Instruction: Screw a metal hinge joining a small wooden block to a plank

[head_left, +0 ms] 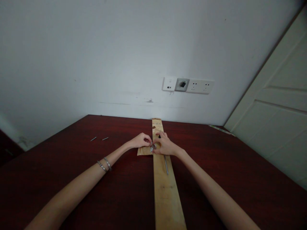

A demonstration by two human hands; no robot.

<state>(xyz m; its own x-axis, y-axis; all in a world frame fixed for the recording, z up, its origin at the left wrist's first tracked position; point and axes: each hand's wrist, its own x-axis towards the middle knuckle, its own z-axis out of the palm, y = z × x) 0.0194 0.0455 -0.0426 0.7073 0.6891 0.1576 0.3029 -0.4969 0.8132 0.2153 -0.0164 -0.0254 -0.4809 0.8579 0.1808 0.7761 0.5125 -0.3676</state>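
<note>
A long wooden board (pixel 168 198) runs away from me, and a shorter wooden piece (pixel 142 151) juts out from its left side. Where the two meet is a small shiny metal piece (pixel 152 149), possibly a hinge; its shape is partly hidden by fingers. My left hand (pixel 141 140) is closed in a pinch at this metal piece, holding something too small to name. My right hand (pixel 165 145) rests over the board, thumb and finger closed at the same metal piece. Beneath the right palm runs a screwdriver (pixel 166 166), its metal shaft pointing toward me along the board.
Two small screws or nails (pixel 93 139) lie on the dark red table (pixel 115 191) at the left. Behind stands a white wall with sockets (pixel 198 86). A pale panelled door (pixel 278 102) is at the right, with a thin strip (pixel 222 130) near the table's corner.
</note>
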